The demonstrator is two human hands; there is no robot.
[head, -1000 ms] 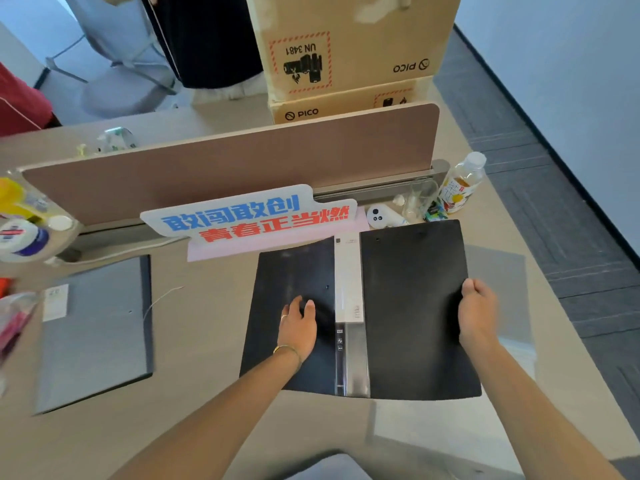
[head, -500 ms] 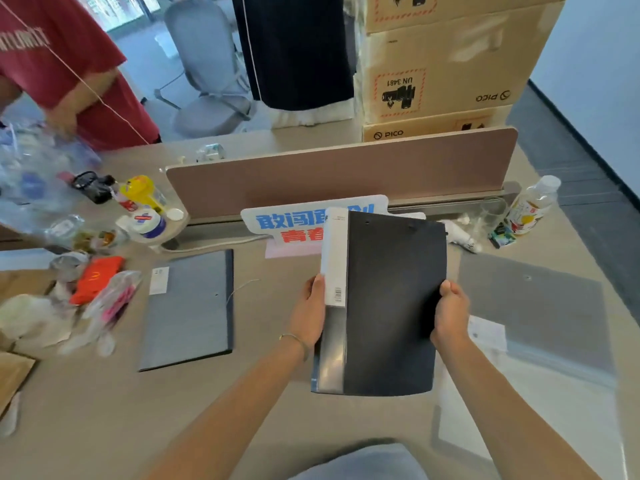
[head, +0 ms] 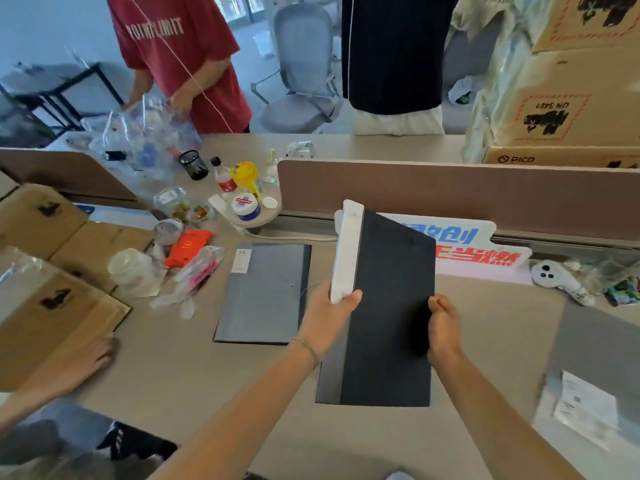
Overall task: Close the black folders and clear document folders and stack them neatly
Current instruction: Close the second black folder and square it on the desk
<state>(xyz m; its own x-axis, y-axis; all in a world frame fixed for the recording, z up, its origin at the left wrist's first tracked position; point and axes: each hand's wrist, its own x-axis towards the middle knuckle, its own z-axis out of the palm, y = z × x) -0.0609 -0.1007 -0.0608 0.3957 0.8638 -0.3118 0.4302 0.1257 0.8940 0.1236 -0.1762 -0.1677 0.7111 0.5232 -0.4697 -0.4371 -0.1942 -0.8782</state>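
Observation:
A closed black folder [head: 393, 306] with a white spine label is held tilted above the desk. My left hand [head: 330, 315] grips its spine edge, thumb on the cover. My right hand [head: 441, 327] holds its right edge. To the left, a closed grey folder [head: 263, 292] lies flat on the desk. A clear document folder [head: 592, 375] with a white slip inside lies flat at the right edge.
A brown divider [head: 450, 192] runs across the back with a blue and red sign [head: 478, 247] below it. Bottles, cups and bags clutter the back left. Cardboard boxes [head: 45, 271] sit at the left, another person's hand [head: 90, 355] resting there. A white controller [head: 554, 278] lies right.
The black folder went from lying open on the desk to closed and lifted in both hands, moving left. My view has swung left and up.

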